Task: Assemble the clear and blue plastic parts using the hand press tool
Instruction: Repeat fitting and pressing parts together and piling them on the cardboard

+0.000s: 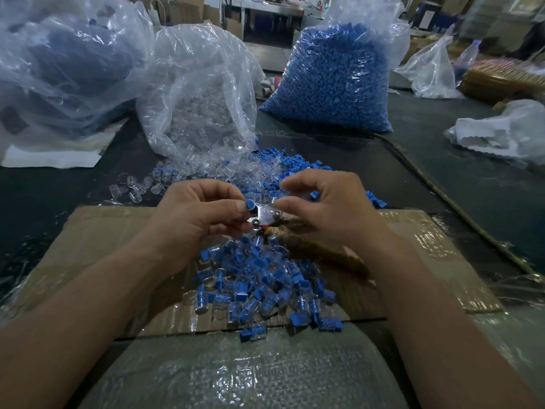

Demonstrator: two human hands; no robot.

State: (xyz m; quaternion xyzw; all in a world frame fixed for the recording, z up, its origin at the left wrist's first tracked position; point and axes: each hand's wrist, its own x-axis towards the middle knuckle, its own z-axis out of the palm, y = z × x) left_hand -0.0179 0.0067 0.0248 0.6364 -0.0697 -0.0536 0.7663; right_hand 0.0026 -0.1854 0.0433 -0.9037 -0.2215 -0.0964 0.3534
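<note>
Head view: the left hand (194, 214) has its thumb and forefinger closed in a pinch on a small blue part (250, 205), with the other fingers curled beneath. The right hand (327, 211) faces it, thumb and forefinger curled in toward each other on what looks like a clear part (273, 202). Blur makes that grip hard to confirm.

Between and just below the two sets of fingertips is the metal head of the hand press tool (263, 216). Its brownish handle (318, 249) runs back toward the right edge of the cardboard sheet (103, 231), passing under the right palm. The two parts are close together and nearly level, blue on the left and clear on the right. The joining move therefore runs left to right along the line between the hands, just above the tool's head. Both hands are about equally near.

A pile of joined pieces (259, 290) lies on the cardboard toward its near edge. Past the far edge, loose clear parts (138, 187) and loose blue parts (289, 163) spill across the dark surface. They come from a bag of clear parts (200, 98) and a bag of blue parts (333, 78).
</note>
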